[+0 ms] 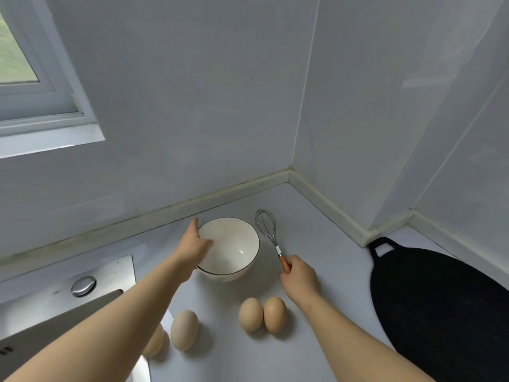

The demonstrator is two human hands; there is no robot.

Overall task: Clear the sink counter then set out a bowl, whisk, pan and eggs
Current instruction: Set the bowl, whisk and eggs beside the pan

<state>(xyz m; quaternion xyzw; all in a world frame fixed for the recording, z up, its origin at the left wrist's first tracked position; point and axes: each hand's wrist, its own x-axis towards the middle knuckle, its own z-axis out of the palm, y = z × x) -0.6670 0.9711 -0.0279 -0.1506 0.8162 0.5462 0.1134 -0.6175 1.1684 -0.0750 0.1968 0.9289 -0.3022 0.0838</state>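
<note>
As the setting-out appears close to finished, a pale counter (325, 271) in a white-walled kitchen corner carries all four kinds of thing the task names. The black flat pan (440, 312) lies along the counter's right edge. Its loop handle points to the back edge where the wall juts out, apparently parked aside to leave the middle free. A steel sink (55, 321) is let into the left end.

Toward the back corner stands the white bowl (237, 252), dark-rimmed and upright. The left hand (192, 244) pinches its near-left rim, thumb inside and fingers along the outer wall, a grip that looks meant to steady it or nudge it into place.

Just right of the bowl and apart from it, the whisk (268, 230) points its wire head toward the back edge. The right hand (300, 277) has its fingers curled round the orange handle, seemingly laying the tool square beside the bowl.

Four eggs (250, 314) sit toward the front edge. Two brown ones touch each other in front of the bowl, a paler egg (184, 329) lies nearer the sink, and a fourth is half hidden behind the left forearm. They are probably grouped there for easy reach.

No brand, label or readable writing shows anywhere, and the white band at the whisk's neck looks blank.
</note>
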